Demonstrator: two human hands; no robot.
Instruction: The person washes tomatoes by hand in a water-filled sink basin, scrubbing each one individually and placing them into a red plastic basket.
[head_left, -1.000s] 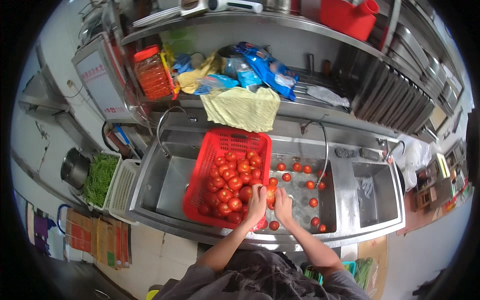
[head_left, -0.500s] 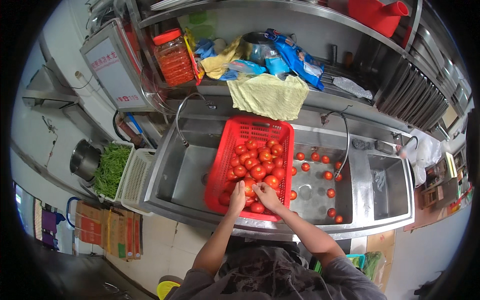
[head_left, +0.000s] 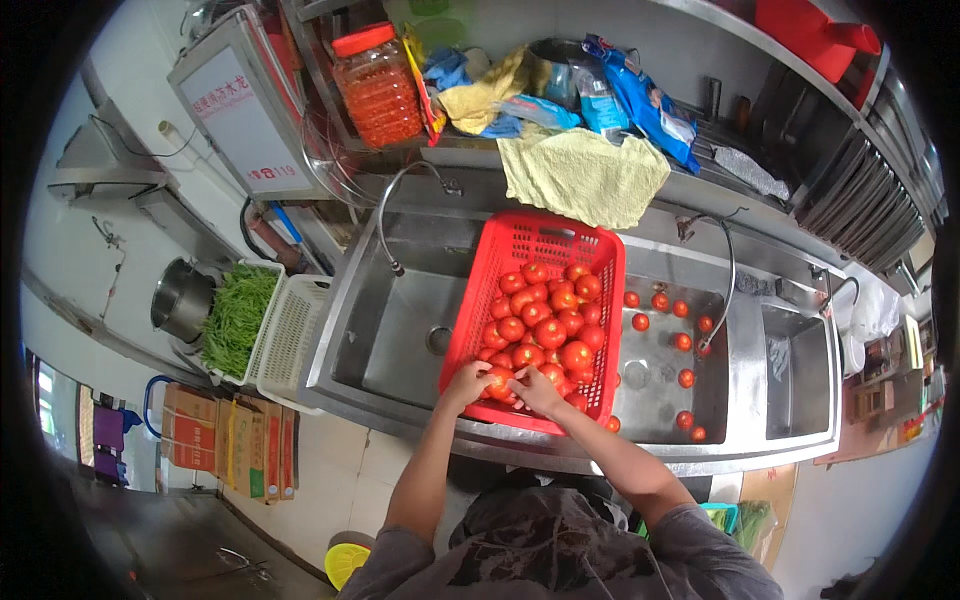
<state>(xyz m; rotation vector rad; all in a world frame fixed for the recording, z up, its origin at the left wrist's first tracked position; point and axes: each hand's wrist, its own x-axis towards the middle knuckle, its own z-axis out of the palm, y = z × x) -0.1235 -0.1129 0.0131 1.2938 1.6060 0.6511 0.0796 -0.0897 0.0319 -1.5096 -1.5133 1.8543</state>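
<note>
a second ago both hands were at the right edge of the red basket (head_left: pixel 480 290), with a tomato held just above the middle basin (head_left: pixel 650 390); now they are together over the front of the basket, low among the pile of tomatoes (head_left: pixel 550 333). the left hand (head_left: pixel 467 385) has its grip closed around the near-left side of one tomato (head_left: pixel 497 382), and the right hand (head_left: pixel 538 390) has its fingers on the right side of the same fruit, so it is clamped between the two. whether it is the same one as before cannot be told for sure. the move means, as a judgement, that the work has shifted from the water side to the fruit in the basket. the basket sits between the left basin (head_left: pixel 390 330) and the middle one, where several loose tomatoes (head_left: pixel 683 341) lie apart from each other. a yellow cloth (head_left: pixel 585 175) hangs behind the basket
</note>
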